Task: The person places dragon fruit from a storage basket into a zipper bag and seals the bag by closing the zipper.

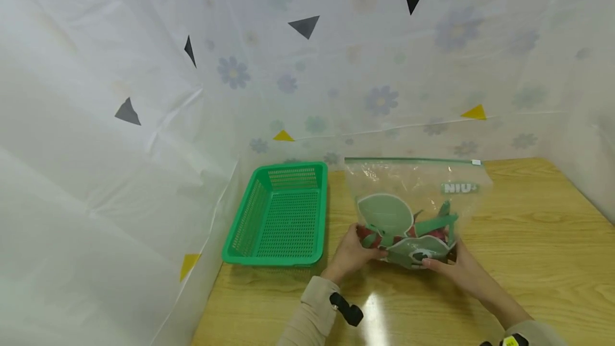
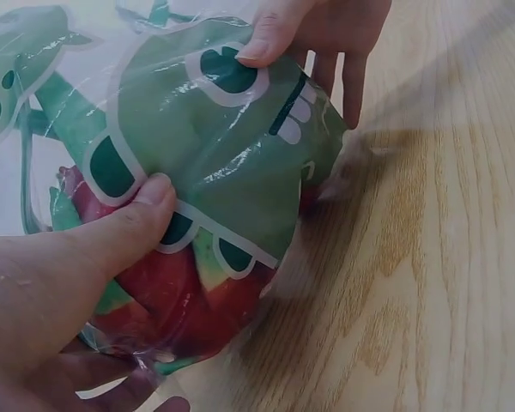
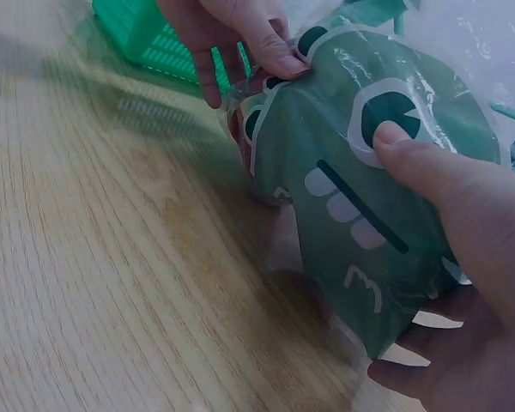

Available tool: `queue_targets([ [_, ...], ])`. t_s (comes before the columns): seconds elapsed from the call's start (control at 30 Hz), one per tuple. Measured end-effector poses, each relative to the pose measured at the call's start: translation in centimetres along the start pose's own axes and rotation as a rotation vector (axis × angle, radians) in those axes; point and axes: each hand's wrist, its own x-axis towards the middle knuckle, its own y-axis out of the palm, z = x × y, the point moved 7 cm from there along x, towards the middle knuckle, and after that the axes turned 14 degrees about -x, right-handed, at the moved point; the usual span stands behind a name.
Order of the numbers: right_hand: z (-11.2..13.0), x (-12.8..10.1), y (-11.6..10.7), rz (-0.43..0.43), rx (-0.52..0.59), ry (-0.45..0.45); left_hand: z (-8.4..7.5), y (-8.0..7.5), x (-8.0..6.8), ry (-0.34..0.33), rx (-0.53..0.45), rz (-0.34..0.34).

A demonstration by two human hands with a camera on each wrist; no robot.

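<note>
A clear plastic slider zip bag (image 1: 418, 180) stands upright over the table, its green zip strip at the top and a green cartoon creature printed on its front. Red and green things (image 2: 180, 300) fill its lower part, partly hidden by the print. At the bag's lower left side, my left hand (image 1: 353, 252) grips it, thumb on the front and fingers underneath. My right hand (image 1: 461, 271) holds the lower right side, with its thumb on the printed eye (image 3: 390, 124) and the other fingers behind the bottom edge.
Left of the bag, a green plastic basket (image 1: 235, 228) with perforated sides and floor sits on the wooden table (image 1: 543, 239). White sheeting (image 1: 307, 84) with flowers and dark and yellow triangles hangs behind and at the left.
</note>
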Motion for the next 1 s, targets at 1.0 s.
queue_targets([
  [1.0, 0.2, -0.6, -1.5, 0.007, -0.05, 0.169, -0.3, 0.5, -0.4, -0.148, 0.077, -0.023],
])
